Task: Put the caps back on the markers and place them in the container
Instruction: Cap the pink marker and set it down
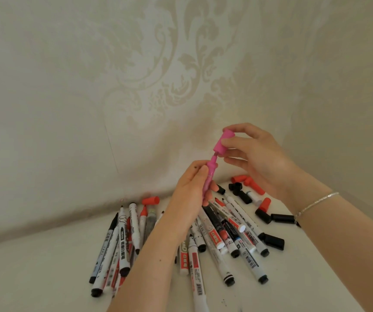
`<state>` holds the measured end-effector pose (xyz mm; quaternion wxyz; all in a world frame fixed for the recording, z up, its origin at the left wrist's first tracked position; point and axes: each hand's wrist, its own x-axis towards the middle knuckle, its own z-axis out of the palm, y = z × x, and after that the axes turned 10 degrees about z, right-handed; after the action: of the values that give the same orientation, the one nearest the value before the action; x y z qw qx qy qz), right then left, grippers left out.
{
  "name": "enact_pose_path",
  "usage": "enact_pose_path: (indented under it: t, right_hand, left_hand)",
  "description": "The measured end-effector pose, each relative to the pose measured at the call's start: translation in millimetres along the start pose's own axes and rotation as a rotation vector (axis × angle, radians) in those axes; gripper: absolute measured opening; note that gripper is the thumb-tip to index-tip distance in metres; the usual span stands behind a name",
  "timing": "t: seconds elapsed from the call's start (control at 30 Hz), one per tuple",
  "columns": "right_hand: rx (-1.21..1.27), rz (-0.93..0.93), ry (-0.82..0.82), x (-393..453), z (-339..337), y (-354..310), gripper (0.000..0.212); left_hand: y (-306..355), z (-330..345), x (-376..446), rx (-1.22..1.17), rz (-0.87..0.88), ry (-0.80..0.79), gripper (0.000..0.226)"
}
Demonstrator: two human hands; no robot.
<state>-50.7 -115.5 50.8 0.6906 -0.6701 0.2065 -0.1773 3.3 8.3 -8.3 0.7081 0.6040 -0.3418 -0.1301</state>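
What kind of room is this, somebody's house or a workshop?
Probably a home, though little shows. Damask-patterned wallpaper covers the wall, and a plain white table pushed against it holds loose whiteboard markers. Nothing in view looks industrial.

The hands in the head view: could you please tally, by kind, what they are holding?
Pink marker: 1, gripped by the left hand
Pink cap: 1, pinched by the right hand
Total: 2
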Motion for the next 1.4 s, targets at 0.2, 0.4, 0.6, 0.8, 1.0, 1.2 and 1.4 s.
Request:
enact_pose_path:
  t: [0.2, 0.4, 0.6, 0.8, 1.0, 1.2, 1.4]
  right_hand:
    - [-0.184, 0.001, 0.035, 1.0, -9.5, -2.3, 0.033]
    - [-0.3, -0.05, -0.041, -2.4, -20.3, -14.7, 0.009]
    - [-0.225, -0.108, -0.014, 1.9, -15.6, -10.7, 0.013]
    - [-0.365, -0.114, -0.044, -2.1, -5.6, -9.4, 0.019]
    - [-0.639, -0.151, -0.09, -6.2, -4.5, -17.9, 0.022]
    - [-0.787, -0.154, -0.199, -5.7, -7.8, -29.4, 0.015]
    - [-0.809, -0.16, -0.267, -6.5, -4.7, -36.7, 0.015]
  left_hand:
    - [-0.8, -2.2, 0.4, 0.025, 0.038, 0.072, 0.024]
    - [-4.3, -2.0, -0.9, 0.408, 0.188, 0.153, 0.024]
    - [-1.1, -0.5, -4.2, 0.546, 0.225, 0.136, 0.018]
    - [-2.5, 1.0, -4.3, 0.631, 0.245, 0.069, 0.013]
    - [-10.1, -3.5, -4.7, 0.712, 0.244, -0.028, 0.006]
    - [-13.9, -0.5, -5.6, 0.841, 0.285, -0.077, 0.019]
    - [-12.2, 3.6, -8.9, 0.774, 0.275, -0.005, 0.018]
